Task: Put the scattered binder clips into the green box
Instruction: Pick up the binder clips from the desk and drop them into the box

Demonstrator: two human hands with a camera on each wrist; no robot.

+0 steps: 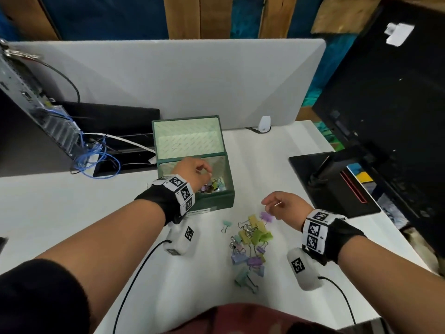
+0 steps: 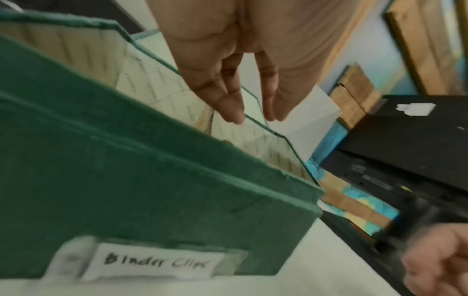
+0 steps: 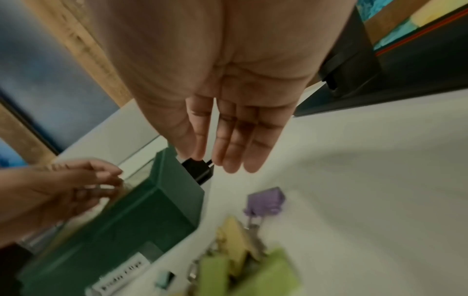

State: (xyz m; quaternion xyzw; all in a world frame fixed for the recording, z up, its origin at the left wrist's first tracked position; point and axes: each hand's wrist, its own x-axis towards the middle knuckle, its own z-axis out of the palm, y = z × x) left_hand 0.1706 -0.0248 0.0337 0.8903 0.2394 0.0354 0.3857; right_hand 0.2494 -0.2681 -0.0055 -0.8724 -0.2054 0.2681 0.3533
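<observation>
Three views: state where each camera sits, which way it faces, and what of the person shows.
Head: above the desk, looking down at the green box, the binder clips, both forearms, left hand and right hand.
Left wrist: under the left palm, facing along straight fingers over the box rim; right hand at the corner.
Right wrist: under the right palm, facing along straight fingers over the clips; left hand at the box.
Shared: box label.
</observation>
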